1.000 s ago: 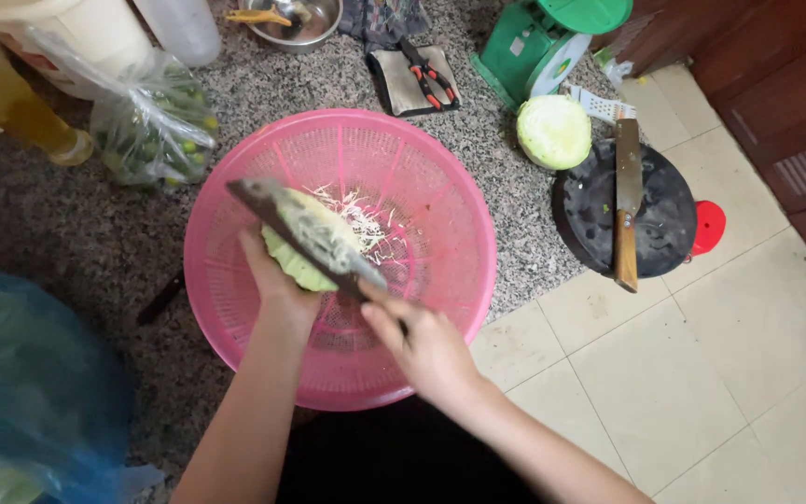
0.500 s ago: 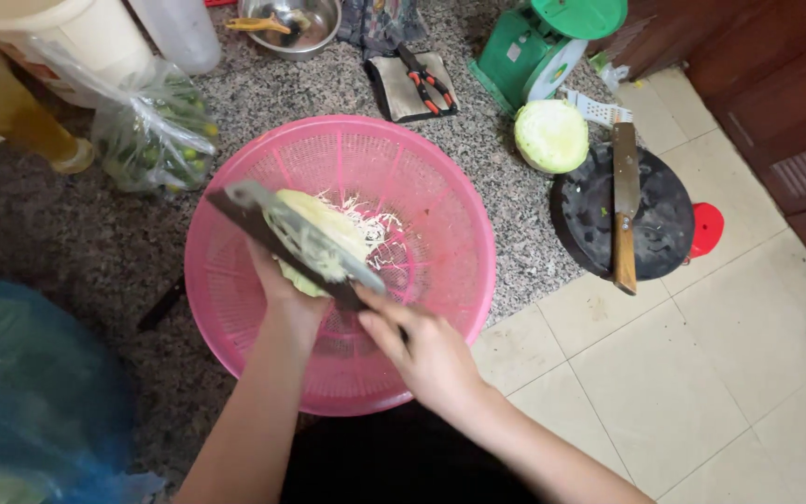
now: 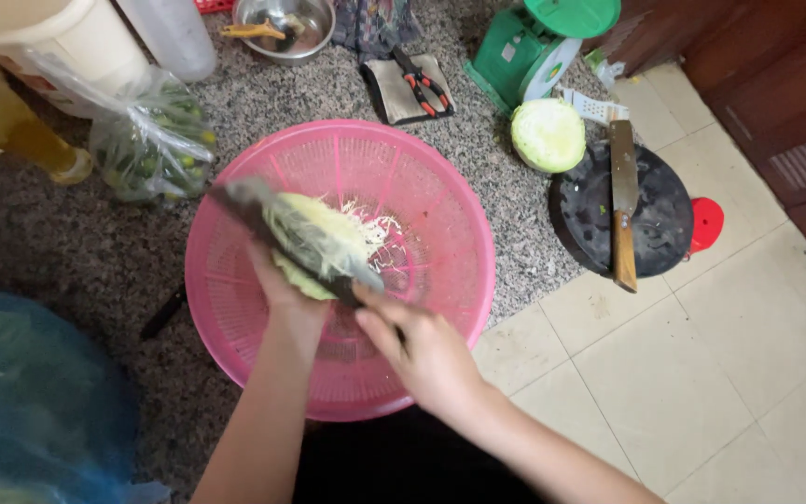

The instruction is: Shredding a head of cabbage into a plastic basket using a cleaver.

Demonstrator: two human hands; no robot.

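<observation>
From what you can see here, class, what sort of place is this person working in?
Probably a home kitchen floor used for food prep: a pink colander catching shredded cabbage, a cleaver on a round board, and a green scale.

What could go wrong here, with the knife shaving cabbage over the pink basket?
1. The left hand cups the cabbage right under the moving knife; a slip could cut its fingers.
2. Shreds may miss the pink basket and land on the floor.
3. The cleaver lies loose across the black board with its handle past the rim; a knock could tip it off.
</observation>
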